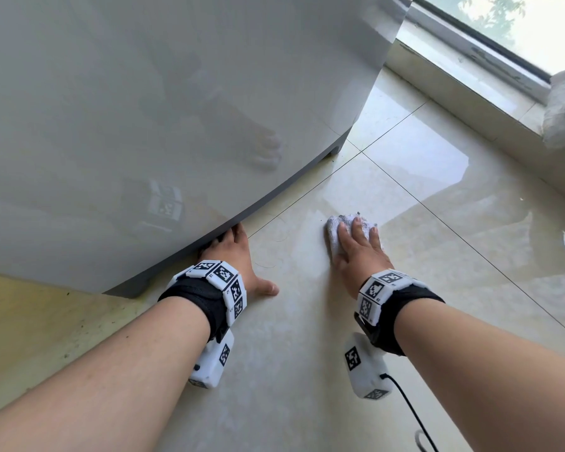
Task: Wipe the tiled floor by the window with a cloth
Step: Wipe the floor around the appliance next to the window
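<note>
Cloth [348,231], pale and bunched, is pressed flat to the tiled floor [437,256] under the right hand [359,252], fingers spread over it rather than closed round it, presumably so that pressure is carried across the wad; it lies right of centre, near the grout cross. Left hand [234,259] is laid open on the floor, fingertips tucked under the grey appliance [160,109] edge, seemingly as a brace; hands are held apart. Loose hairs [276,234] are noted between them; window [519,31] is at far right.
</note>
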{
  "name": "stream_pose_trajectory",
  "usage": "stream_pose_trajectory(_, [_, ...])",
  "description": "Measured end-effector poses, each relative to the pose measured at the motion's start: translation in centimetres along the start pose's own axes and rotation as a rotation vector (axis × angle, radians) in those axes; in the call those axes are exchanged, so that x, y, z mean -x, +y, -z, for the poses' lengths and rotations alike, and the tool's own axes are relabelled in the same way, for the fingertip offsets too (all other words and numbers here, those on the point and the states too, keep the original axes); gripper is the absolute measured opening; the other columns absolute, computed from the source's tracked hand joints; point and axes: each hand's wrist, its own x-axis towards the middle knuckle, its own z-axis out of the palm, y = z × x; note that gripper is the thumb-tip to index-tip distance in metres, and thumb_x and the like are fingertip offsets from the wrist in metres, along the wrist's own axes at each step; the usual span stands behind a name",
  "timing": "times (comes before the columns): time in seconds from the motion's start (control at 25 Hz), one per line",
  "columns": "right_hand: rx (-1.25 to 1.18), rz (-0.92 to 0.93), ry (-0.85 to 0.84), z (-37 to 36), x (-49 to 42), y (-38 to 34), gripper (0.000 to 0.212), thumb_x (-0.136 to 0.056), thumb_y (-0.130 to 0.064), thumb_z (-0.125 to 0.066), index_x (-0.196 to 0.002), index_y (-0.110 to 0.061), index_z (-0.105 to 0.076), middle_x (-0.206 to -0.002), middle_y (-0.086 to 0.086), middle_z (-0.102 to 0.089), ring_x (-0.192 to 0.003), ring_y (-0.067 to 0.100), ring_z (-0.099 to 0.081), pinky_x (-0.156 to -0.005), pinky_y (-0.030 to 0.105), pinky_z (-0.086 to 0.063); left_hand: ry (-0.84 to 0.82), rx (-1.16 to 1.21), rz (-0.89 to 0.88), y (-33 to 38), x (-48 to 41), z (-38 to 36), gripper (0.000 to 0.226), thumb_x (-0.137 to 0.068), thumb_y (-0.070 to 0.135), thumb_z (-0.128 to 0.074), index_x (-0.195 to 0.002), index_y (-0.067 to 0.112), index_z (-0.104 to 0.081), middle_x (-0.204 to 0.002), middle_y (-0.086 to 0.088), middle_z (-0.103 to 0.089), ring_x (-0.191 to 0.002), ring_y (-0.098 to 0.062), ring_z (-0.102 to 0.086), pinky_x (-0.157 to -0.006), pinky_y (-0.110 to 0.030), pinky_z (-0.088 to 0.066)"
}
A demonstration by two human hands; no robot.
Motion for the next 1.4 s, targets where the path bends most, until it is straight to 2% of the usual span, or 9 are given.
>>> stream_pose_trajectory(0.2, [0.001, 0.078, -0.056, -1.0, 0.9, -0.9, 0.053, -0.104, -0.039, -0.021, -0.154, -0.039, -0.006, -0.162, -0.01, 0.012, -0.149, 0.025, 0.013, -0.12, 0.042, -0.01, 0.026, 0.028, -0.023, 0.6, 0.3, -0.9, 0.142, -0.06, 0.075, -0.074, -0.154, 0.01, 0.011, -0.163, -0.007, -0.004, -0.145, -0.03, -0.022, -0.115, -0.04, -0.023])
stream_pose_trajectory(0.44, [0.107, 0.221, -0.144, -2.1, 2.5, -3.4, 0.069, -0.1, -0.026, -0.04, -0.153, -0.041, 0.002, -0.16, -0.012, 0.021, -0.147, 0.023, 0.021, -0.121, 0.043, -0.006, 0.019, 0.061, -0.105, 1.6, 0.3, -1.1, 0.138, -0.065, 0.066, -0.077, -0.154, 0.012, 0.014, -0.164, -0.004, 0.008, -0.147, -0.03, -0.018, -0.116, -0.04, -0.021])
stream_pose_trajectory(0.64, [0.147, 0.268, -0.155, -2.3, 3.4, -3.2, 0.074, -0.098, -0.027, -0.043, -0.154, -0.038, 0.005, -0.159, -0.01, 0.023, -0.146, 0.023, 0.022, -0.12, 0.04, -0.001, -0.005, 0.012, -0.191, 3.1, 0.6, -1.7, 0.137, -0.066, 0.067, -0.075, -0.153, 0.017, 0.018, -0.162, -0.006, 0.022, -0.151, -0.025, 0.008, -0.119, -0.047, -0.01])
stream_pose_trajectory(0.76, [0.114, 0.206, -0.117, -2.4, 3.4, -1.4, 0.074, -0.098, -0.025, -0.042, -0.154, -0.037, 0.004, -0.16, -0.008, 0.022, -0.147, 0.024, 0.02, -0.12, 0.04, -0.005, -0.024, -0.018, -0.203, 4.0, 1.0, -2.6, 0.139, -0.063, 0.067, -0.076, -0.153, 0.019, 0.019, -0.159, -0.009, 0.029, -0.149, -0.025, 0.019, -0.118, -0.051, -0.011])
stream_pose_trajectory(0.88, [0.026, 0.057, -0.041, -1.9, 2.5, 1.8, 0.064, -0.099, -0.023, -0.032, -0.154, -0.037, -0.002, -0.162, -0.007, 0.016, -0.148, 0.027, 0.014, -0.12, 0.042, -0.011, -0.048, -0.061, -0.205, 4.3, 1.2, -3.2, 0.142, -0.061, 0.07, -0.076, -0.152, 0.02, 0.02, -0.158, -0.009, 0.03, -0.148, -0.027, 0.02, -0.118, -0.053, -0.01])
stream_pose_trajectory(1.04, [-0.092, -0.171, 0.012, -0.6, 1.6, 7.3, 0.053, -0.103, -0.034, -0.026, -0.154, -0.035, -0.01, -0.163, -0.004, 0.008, -0.149, 0.03, 0.008, -0.12, 0.042, -0.01, -0.086, -0.111, -0.198, 4.9, 1.5, -3.9, 0.141, -0.06, 0.073, -0.074, -0.152, 0.024, 0.022, -0.157, -0.01, 0.033, -0.147, -0.029, 0.024, -0.118, -0.055, -0.007])
stream_pose_trajectory(1.12, [-0.104, -0.203, -0.002, -0.2, 1.3, 8.8, 0.054, -0.103, -0.036, -0.029, -0.154, -0.034, -0.011, -0.163, -0.005, 0.009, -0.149, 0.03, 0.008, -0.119, 0.042, -0.011, -0.097, -0.121, -0.189, 5.2, 1.3, -3.8, 0.142, -0.059, 0.075, -0.073, -0.151, 0.025, 0.022, -0.156, -0.01, 0.035, -0.146, -0.029, 0.027, -0.118, -0.055, -0.006])
stream_pose_trajectory(1.24, [-0.078, -0.129, 0.017, 0.2, 1.0, 8.6, 0.054, -0.103, -0.036, -0.03, -0.154, -0.036, -0.01, -0.163, -0.006, 0.008, -0.149, 0.031, 0.008, -0.12, 0.043, -0.013, -0.094, -0.117, -0.189, 5.8, 0.5, -3.0, 0.142, -0.059, 0.076, -0.072, -0.151, 0.026, 0.023, -0.154, -0.009, 0.038, -0.145, -0.028, 0.028, -0.118, -0.055, -0.004])
stream_pose_trajectory(1.4, [0.006, 0.155, -0.015, -0.9, 1.9, 6.8, 0.055, -0.102, -0.036, -0.027, -0.152, -0.042, -0.005, -0.162, -0.007, 0.012, -0.148, 0.031, 0.012, -0.119, 0.043, -0.014, -0.111, -0.123, -0.207, 8.3, -0.6, -2.3, 0.14, -0.061, 0.074, -0.073, -0.152, 0.026, 0.022, -0.155, -0.008, 0.038, -0.145, -0.027, 0.028, -0.119, -0.054, -0.005])
